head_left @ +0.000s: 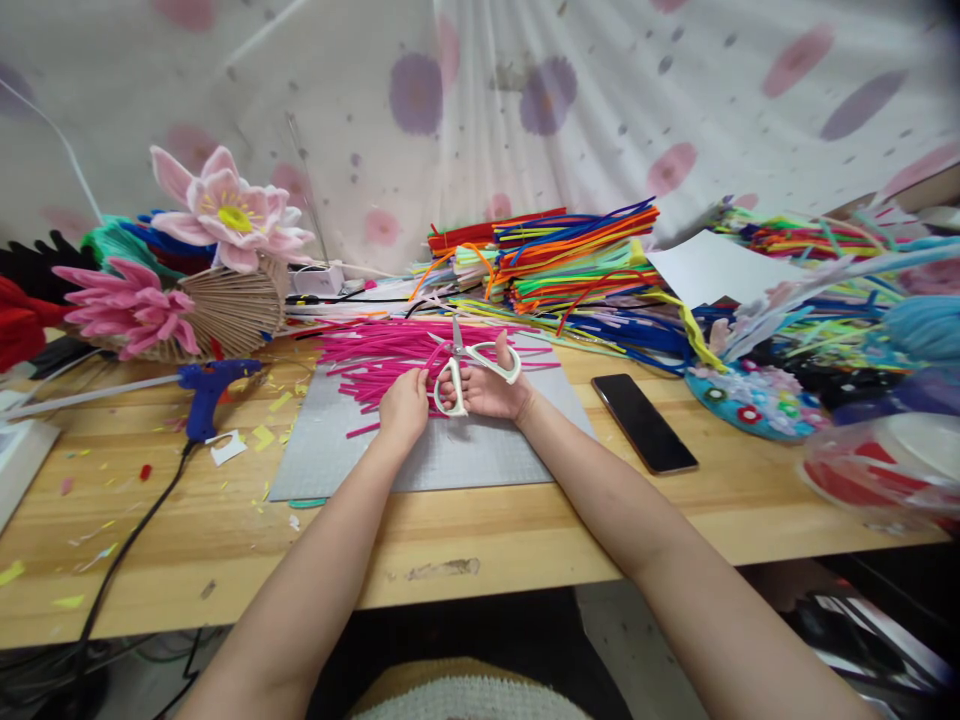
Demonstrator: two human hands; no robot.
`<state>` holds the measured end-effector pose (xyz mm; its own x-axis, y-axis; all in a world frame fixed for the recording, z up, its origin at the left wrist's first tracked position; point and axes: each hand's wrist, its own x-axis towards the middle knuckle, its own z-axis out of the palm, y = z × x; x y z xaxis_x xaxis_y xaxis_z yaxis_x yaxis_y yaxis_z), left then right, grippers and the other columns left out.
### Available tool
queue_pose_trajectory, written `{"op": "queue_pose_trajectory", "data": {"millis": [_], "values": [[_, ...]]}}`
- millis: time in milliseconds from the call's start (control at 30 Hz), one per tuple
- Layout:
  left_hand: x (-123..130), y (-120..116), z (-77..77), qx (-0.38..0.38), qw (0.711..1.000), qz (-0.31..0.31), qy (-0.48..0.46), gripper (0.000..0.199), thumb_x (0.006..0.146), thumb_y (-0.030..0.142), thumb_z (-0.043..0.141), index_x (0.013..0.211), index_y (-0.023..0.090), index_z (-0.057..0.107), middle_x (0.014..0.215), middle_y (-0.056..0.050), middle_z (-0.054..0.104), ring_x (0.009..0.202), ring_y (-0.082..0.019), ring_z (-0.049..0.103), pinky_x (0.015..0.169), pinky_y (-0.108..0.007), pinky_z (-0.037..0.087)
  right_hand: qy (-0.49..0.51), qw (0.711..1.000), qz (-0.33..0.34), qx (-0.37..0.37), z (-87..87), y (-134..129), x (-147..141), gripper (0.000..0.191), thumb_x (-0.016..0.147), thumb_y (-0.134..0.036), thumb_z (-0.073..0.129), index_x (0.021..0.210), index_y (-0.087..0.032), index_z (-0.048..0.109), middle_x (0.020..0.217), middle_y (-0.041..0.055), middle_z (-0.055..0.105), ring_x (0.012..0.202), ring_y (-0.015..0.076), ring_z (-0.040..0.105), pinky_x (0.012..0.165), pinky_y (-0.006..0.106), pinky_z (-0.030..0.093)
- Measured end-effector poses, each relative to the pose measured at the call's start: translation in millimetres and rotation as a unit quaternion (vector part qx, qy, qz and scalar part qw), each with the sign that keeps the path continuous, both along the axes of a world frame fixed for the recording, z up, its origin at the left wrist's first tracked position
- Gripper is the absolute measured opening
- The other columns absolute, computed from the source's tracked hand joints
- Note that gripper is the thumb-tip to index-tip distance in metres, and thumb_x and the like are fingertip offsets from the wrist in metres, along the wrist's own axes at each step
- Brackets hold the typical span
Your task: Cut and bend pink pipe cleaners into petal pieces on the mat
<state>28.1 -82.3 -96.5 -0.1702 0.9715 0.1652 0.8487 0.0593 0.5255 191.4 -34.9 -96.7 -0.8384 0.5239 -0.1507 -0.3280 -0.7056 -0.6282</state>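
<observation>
Cream ribbed fabric (469, 700) covered my lap at the bottom edge, nearest the camera, and beyond it both my bare forearms reached across a wooden table (330, 570). Near the middle, my right hand (487, 392) was turned palm up and gripped white-handled scissors (457, 350), the thumb through one loop and fingers through the other; their blades stood apart, pointing away from me. Just beside it, my left hand (405, 405) had its thumb and fingertips closed on a fuzzy magenta stem that curved up toward the blades. Many more magenta stems (367, 340) lay in a loose heap on a grey mat (480, 465), directly behind my hands. To the right of the mat lay a black phone (645, 423); to the left, a blue glue gun (206, 395). Farther back were multicoloured stem bundles (577, 260) and, at left, a pale pink fuzzy flower (232, 215).
</observation>
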Motion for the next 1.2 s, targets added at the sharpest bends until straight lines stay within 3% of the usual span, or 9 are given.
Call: {"op": "queue_pose_trajectory", "data": {"millis": [333,667,867,967,1033,1067,1133,1200], "values": [[-2,4,0.8,-0.005,1.000,-0.022,0.015,0.035,0.087,0.032,0.029,0.077,0.019,0.060,0.077,-0.007,0.064,0.073,-0.019,0.057,0.062,-0.027,0.034,0.018,0.999,-0.028,-0.004,2.1,1,-1,0.073,0.071,-0.077,0.018,0.083,-0.013,0.050,0.066,0.0039,0.048,0.061,0.0140,0.044,0.061,0.030,0.042],[-6,4,-0.7,0.008,1.000,-0.017,0.010,0.034,0.087,0.031,0.028,0.076,0.020,0.058,0.075,-0.006,0.063,0.071,-0.018,0.056,0.062,-0.027,0.034,-0.014,0.999,0.009,0.028,1.6,5,2,0.064,0.075,-0.073,0.017,0.076,-0.016,0.046,0.055,-0.0035,0.032,0.045,0.0080,0.030,0.044,0.020,0.030],[-27,8,16.2,0.066,0.997,0.029,0.025,0.036,0.089,0.032,0.025,0.078,0.019,0.057,0.080,-0.006,0.063,0.076,-0.017,0.055,0.064,-0.026,0.033,-0.083,0.987,0.052,0.124,7.5,5,14,0.074,0.070,-0.078,0.019,0.083,-0.013,0.052,0.064,0.0026,0.048,0.058,0.0135,0.048,0.057,0.029,0.042],[-43,7,22.8,0.077,0.995,0.033,0.062,0.039,0.089,0.033,0.023,0.080,0.020,0.058,0.081,-0.006,0.063,0.077,-0.017,0.055,0.065,-0.026,0.034,-0.146,0.966,-0.007,0.212,14.3,13,36,0.072,0.070,-0.077,0.024,0.084,-0.014,0.054,0.066,0.0024,0.050,0.060,0.0139,0.049,0.060,0.030,0.043],[-52,5,22.8,0.057,0.991,-0.003,0.119,0.040,0.089,0.037,0.024,0.081,0.020,0.059,0.081,-0.006,0.063,0.077,-0.018,0.055,0.064,-0.026,0.034,-0.226,0.922,-0.112,0.293,18.0,22,56,0.064,0.071,-0.072,0.033,0.086,-0.014,0.055,0.067,0.0020,0.051,0.059,0.0129,0.049,0.060,0.028,0.042],[-56,4,21.8,0.046,0.987,-0.034,0.153,0.040,0.088,0.040,0.025,0.082,0.021,0.060,0.082,-0.006,0.062,0.078,-0.018,0.055,0.064,-0.026,0.035,-0.289,0.880,-0.175,0.335,19.1,27,67,0.058,0.073,-0.067,0.039,0.088,-0.015,0.056,0.068,0.0024,0.053,0.060,0.0125,0.049,0.060,0.027,0.042],[-62,5,19.5,0.034,0.971,-0.104,0.213,0.042,0.087,0.043,0.027,0.083,0.021,0.063,0.085,-0.007,0.061,0.081,-0.019,0.055,0.068,-0.027,0.036,-0.458,0.747,-0.266,0.403,19.7,37,86,0.044,0.072,-0.054,0.052,0.089,-0.014,0.058,0.075,0.0047,0.058,0.063,0.0132,0.051,0.062,0.026,0.040],[-66,11,18.8,0.046,0.957,-0.145,0.247,0.044,0.087,0.045,0.028,0.083,0.020,0.065,0.089,-0.008,0.060,0.086,-0.020,0.053,0.075,-0.029,0.037,-0.614,0.601,-0.278,0.431,18.1,43,101,0.033,0.071,-0.041,0.057,0.090,-0.014,0.061,0.083,0.0071,0.062,0.070,0.0157,0.054,0.066,0.026,0.040]]}}
